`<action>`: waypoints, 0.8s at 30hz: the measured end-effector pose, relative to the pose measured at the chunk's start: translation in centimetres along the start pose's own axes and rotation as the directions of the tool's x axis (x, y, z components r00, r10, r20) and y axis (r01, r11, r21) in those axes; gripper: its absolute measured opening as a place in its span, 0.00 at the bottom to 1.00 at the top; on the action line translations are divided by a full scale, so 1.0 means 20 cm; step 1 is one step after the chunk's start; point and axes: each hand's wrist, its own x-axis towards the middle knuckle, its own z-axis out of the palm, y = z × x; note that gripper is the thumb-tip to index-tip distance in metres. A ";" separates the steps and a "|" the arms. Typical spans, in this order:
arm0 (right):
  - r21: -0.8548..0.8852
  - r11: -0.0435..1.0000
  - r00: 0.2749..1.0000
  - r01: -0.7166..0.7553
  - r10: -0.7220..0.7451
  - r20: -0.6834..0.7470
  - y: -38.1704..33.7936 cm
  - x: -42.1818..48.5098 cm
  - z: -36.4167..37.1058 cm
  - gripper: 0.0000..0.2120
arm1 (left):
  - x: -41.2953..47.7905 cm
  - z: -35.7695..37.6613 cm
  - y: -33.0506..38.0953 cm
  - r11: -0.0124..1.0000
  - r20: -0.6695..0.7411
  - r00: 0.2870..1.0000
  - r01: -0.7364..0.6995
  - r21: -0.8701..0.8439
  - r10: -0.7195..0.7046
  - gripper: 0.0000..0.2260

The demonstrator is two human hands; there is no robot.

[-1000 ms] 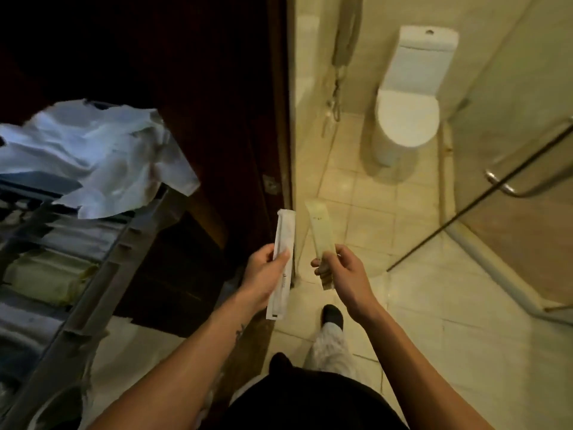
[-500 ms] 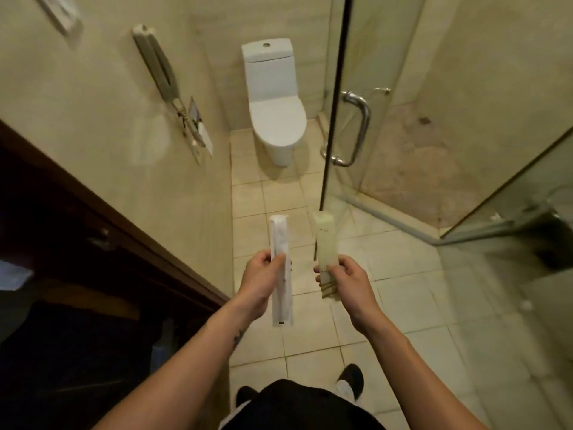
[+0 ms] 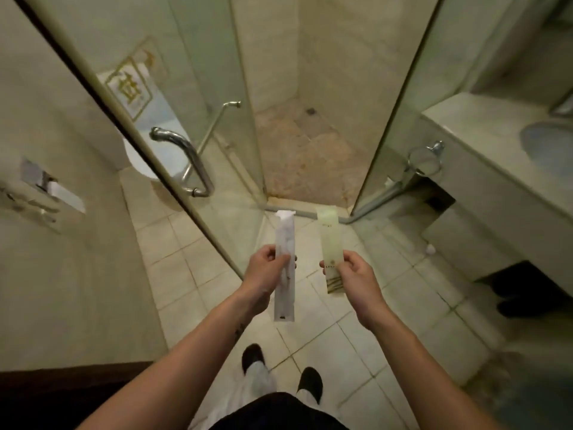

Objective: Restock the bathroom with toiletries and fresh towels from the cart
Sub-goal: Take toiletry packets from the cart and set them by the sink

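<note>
My left hand (image 3: 266, 269) grips a long white sealed toiletry packet (image 3: 284, 240) held upright at chest height over the tiled floor. My right hand (image 3: 352, 272) pinches a shorter pale green toiletry sachet (image 3: 329, 240) with a patterned lower end, also upright. The two packets are side by side, a hand's width apart, in front of the shower entrance. The cart and towels are out of view.
An open glass shower door with a chrome handle (image 3: 190, 164) stands left of centre. The shower floor (image 3: 305, 156) lies ahead. A vanity counter (image 3: 483, 144) with a basin is at right, with a chrome towel ring (image 3: 424, 161) beside it. The toilet (image 3: 139, 156) shows behind the glass.
I have walked from the cart through the doorway into the bathroom and turned right toward the shower and vanity. Both hands keep holding their packets in the same way.
</note>
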 end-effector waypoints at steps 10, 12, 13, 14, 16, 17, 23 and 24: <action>0.168 0.984 0.928 -0.059 0.116 -0.355 -0.06 0.24 -0.44 0.08 | 0.38 0.61 0.31 0.987 0.362 0.932 -0.072 0.146 0.014 0.06; 0.209 0.977 0.898 -0.041 0.128 -0.421 -0.11 0.29 -0.50 0.08 | 0.46 0.72 0.39 0.983 0.439 0.898 -0.080 0.165 -0.001 0.08; 0.220 0.975 0.884 -0.028 0.127 -0.450 -0.13 0.31 -0.54 0.08 | 0.51 0.77 0.44 0.980 0.474 0.880 -0.088 0.177 -0.006 0.08; 0.222 0.975 0.869 -0.022 0.129 -0.478 -0.16 0.33 -0.57 0.08 | 0.55 0.83 0.48 0.978 0.507 0.862 -0.097 0.187 -0.011 0.09; 0.234 0.972 0.836 -0.008 0.135 -0.532 -0.20 0.37 -0.63 0.07 | 0.60 0.94 0.56 0.972 0.567 0.824 -0.116 0.203 -0.021 0.09; 0.249 0.969 0.816 0.002 0.142 -0.560 -0.21 0.38 -0.67 0.07 | 0.62 1.00 0.60 0.968 0.593 0.805 -0.135 0.213 -0.018 0.08; 0.328 0.944 0.734 0.032 0.201 -0.649 -0.20 0.37 -0.90 0.07 | 0.64 1.36 0.72 0.942 0.684 0.729 -0.230 0.245 0.000 0.12; 0.338 0.940 0.721 0.040 0.207 -0.661 -0.19 0.38 -0.94 0.07 | 0.63 1.42 0.73 0.936 0.697 0.717 -0.243 0.255 -0.004 0.13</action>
